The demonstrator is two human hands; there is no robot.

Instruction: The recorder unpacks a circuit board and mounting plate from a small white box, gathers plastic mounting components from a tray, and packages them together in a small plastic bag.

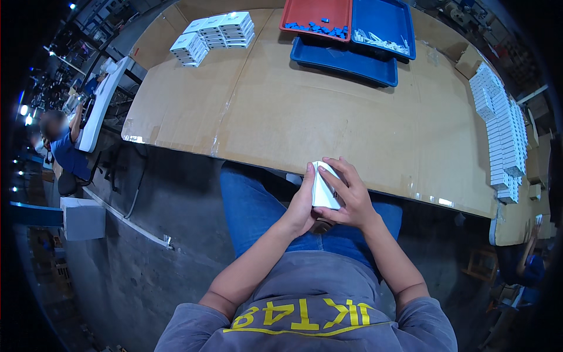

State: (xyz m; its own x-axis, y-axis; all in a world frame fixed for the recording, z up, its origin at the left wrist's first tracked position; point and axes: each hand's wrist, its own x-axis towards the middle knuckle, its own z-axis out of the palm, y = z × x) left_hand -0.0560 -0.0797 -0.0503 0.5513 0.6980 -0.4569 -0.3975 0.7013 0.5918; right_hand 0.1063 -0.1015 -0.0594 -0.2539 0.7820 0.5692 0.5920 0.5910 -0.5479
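A small white box is held up between both hands, over my lap at the near edge of the table. My left hand grips its left side, thumb along the edge. On the other side my right hand is closed around it, with fingers over the top and right face. The fingers cover part of the box, so its far side is hidden.
Cardboard covers the table. Stacked white boxes stand at the far left, and longer stacks line the right edge. A red tray holds small blue pieces; a blue tray holds white pieces. Another blue tray sits before them.
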